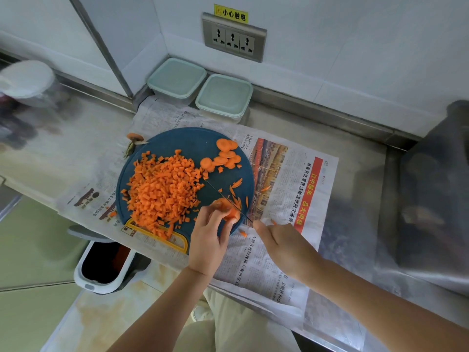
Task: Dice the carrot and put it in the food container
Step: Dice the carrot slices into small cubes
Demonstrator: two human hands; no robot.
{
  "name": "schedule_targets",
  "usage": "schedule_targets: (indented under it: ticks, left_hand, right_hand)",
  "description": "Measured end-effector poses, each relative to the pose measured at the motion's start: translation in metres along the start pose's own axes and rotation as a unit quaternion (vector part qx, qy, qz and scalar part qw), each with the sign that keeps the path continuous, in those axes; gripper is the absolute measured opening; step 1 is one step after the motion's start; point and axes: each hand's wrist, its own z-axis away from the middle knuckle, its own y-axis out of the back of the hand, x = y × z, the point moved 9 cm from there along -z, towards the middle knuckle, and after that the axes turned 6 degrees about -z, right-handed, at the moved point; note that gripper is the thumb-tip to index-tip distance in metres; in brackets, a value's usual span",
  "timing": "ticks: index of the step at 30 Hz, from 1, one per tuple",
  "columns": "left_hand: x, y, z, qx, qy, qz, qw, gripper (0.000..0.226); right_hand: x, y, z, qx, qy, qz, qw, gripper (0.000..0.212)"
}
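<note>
Left hand pinches carrot stub at near edge of cutting board. Right hand grips knife, blade across stub. Diced pile covers board's left half

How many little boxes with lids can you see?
2. The corner food container sits at the back by the wall; the second food container stands just to its right, below the wall sockets. No others show.
</note>
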Motion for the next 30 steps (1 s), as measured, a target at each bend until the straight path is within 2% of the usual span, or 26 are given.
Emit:
schedule_targets:
  ticks: [7, 15, 30]
  left_hand:
    - [0.003, -0.001, 0.000, 0.003, -0.018, -0.028, 0.999, 0.015]
    - [0.003, 0.001, -0.001, 0.004, -0.016, -0.010, 1.000, 0.012]
    - [0.005, 0.003, -0.001, 0.009, -0.020, -0.006, 1.000, 0.012]
  right_hand:
    - [0.005, 0.001, 0.006, 0.009, 0.006, 0.007, 1.000, 0.057]
    - [0.003, -0.003, 0.012, 0.003, 0.027, 0.035, 0.999, 0.057]
    - [0.007, -0.009, 0.015, 0.009, 0.007, 0.057, 0.998, 0.057]
